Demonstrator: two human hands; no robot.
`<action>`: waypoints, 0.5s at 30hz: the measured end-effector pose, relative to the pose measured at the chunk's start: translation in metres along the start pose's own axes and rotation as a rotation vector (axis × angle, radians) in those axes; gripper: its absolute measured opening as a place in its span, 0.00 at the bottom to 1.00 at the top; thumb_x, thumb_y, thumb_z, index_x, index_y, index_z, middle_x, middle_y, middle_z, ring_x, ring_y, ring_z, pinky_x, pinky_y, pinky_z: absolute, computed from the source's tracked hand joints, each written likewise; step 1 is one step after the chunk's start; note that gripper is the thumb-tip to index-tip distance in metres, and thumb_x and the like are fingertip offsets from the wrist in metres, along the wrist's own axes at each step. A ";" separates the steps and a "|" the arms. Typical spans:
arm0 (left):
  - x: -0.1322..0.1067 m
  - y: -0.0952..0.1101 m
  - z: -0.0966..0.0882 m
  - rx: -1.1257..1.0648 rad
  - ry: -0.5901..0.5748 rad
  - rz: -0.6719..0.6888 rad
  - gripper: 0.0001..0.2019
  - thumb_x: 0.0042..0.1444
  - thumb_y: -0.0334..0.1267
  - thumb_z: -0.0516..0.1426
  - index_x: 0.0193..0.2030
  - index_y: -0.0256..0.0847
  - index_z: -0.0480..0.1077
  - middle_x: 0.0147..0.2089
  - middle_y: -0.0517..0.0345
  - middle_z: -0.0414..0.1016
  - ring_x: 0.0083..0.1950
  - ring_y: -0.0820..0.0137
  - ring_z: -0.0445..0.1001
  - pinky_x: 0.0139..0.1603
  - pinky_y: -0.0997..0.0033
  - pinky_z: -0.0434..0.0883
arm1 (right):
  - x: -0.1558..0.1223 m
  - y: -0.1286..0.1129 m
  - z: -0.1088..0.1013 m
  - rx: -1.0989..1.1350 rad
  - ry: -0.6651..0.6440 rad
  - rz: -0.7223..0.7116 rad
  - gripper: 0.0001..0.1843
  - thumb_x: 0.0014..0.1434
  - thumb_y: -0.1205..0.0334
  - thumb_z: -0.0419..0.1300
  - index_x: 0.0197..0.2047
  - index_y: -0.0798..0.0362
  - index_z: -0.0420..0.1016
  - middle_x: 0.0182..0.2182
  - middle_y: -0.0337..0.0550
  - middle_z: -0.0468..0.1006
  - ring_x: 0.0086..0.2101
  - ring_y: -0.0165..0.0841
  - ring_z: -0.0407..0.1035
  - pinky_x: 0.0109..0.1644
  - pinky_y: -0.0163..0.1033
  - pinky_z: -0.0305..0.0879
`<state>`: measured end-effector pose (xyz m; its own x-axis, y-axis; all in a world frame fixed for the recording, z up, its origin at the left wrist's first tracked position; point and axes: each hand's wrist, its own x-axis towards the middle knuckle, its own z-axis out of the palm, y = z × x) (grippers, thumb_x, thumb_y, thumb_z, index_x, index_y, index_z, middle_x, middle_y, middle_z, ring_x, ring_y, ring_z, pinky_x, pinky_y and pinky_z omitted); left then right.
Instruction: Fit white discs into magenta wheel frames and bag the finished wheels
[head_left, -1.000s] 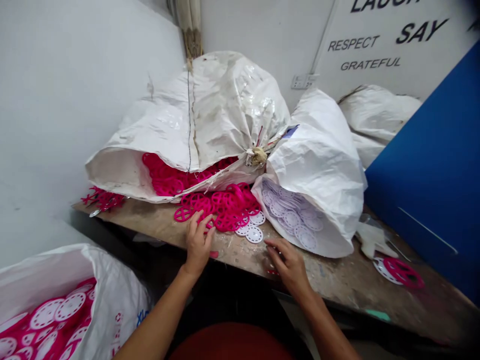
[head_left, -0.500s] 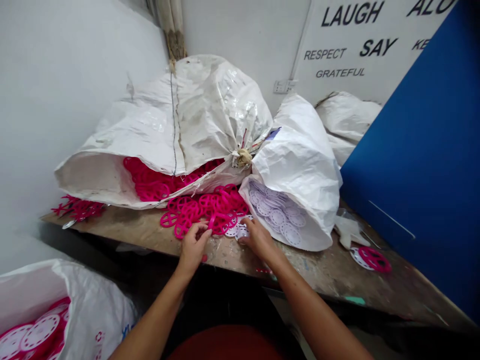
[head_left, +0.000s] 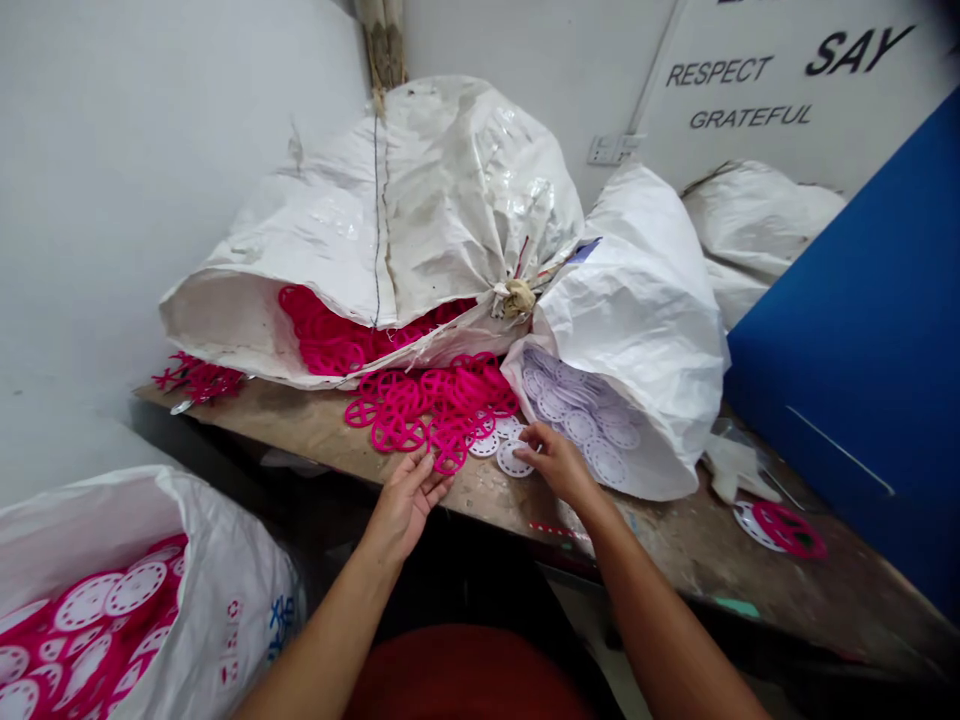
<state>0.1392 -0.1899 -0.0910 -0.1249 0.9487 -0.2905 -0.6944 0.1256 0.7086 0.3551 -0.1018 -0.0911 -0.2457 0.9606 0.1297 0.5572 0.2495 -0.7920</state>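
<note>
Wooden bench (head_left: 315,425) holds magenta spoked rings (head_left: 427,415), apparently plastic.

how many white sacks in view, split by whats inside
white woven plastic sack of magenta plastic rings: 1
white woven plastic sack of pale perforated discs: 1
white woven plastic sack, contents hidden: 1
white plastic sack of magenta-and-white perforated discs: 1
total: 4

Bright, even indoor light; soft shadows; wide-angle bowing toward the edges
</note>
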 end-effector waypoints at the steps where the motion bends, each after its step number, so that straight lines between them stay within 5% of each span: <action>1: -0.002 -0.003 0.002 0.007 -0.012 -0.007 0.12 0.50 0.34 0.62 0.41 0.39 0.67 0.38 0.56 0.77 0.38 0.71 0.77 0.45 0.68 0.72 | -0.005 -0.005 0.002 0.168 0.026 -0.001 0.11 0.51 0.56 0.60 0.36 0.52 0.68 0.28 0.37 0.68 0.28 0.31 0.64 0.31 0.35 0.60; 5: -0.010 -0.015 0.015 0.049 -0.074 -0.039 0.13 0.52 0.39 0.61 0.42 0.39 0.65 0.40 0.54 0.77 0.39 0.70 0.77 0.46 0.65 0.72 | -0.032 -0.030 0.019 0.529 0.071 -0.028 0.13 0.55 0.55 0.59 0.43 0.50 0.67 0.30 0.37 0.70 0.27 0.30 0.65 0.28 0.35 0.64; 10: -0.020 -0.021 0.024 0.289 -0.052 0.086 0.18 0.53 0.45 0.60 0.48 0.41 0.67 0.44 0.53 0.76 0.43 0.67 0.75 0.42 0.68 0.73 | -0.052 -0.047 0.032 0.166 0.151 -0.263 0.14 0.59 0.61 0.56 0.48 0.46 0.75 0.39 0.44 0.73 0.38 0.35 0.69 0.42 0.41 0.68; 15: -0.026 -0.014 0.023 0.651 -0.136 0.338 0.14 0.57 0.43 0.55 0.48 0.42 0.72 0.49 0.53 0.75 0.50 0.63 0.72 0.52 0.66 0.68 | -0.052 -0.046 0.026 0.193 0.044 -0.324 0.14 0.62 0.61 0.54 0.48 0.43 0.75 0.40 0.42 0.77 0.41 0.35 0.71 0.46 0.41 0.67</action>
<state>0.1687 -0.2100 -0.0784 -0.1389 0.9883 0.0634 -0.0677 -0.0733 0.9950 0.3218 -0.1668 -0.0763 -0.3484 0.8409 0.4141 0.2956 0.5178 -0.8028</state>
